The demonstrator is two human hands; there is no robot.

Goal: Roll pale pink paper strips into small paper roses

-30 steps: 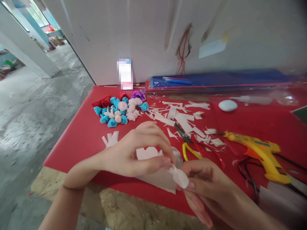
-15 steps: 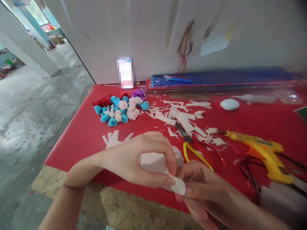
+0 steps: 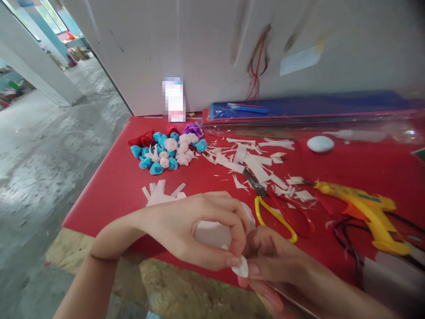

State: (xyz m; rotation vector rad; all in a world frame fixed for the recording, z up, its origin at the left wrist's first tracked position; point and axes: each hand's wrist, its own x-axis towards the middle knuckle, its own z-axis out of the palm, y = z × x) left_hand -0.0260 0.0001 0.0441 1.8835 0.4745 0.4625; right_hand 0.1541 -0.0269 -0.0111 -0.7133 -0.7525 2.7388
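Evidently, fingers (image 3: 231, 260) of the left hand (image 3: 186, 223) and right hand (image 3: 282, 261) pinch a small, white, rounded, paper-like piece (image 3: 243, 268).

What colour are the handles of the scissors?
One handle is yellow, the other red, best seen in the head view.

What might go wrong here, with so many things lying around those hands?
The small white piece is pinched between the fingertips of the left hand and the right hand, so it could crease or slip.
The yellow glue gun lies with its tip by the white scraps; if hot, it might scorch them.
The scissors lie just beyond the right hand, which might knock them.
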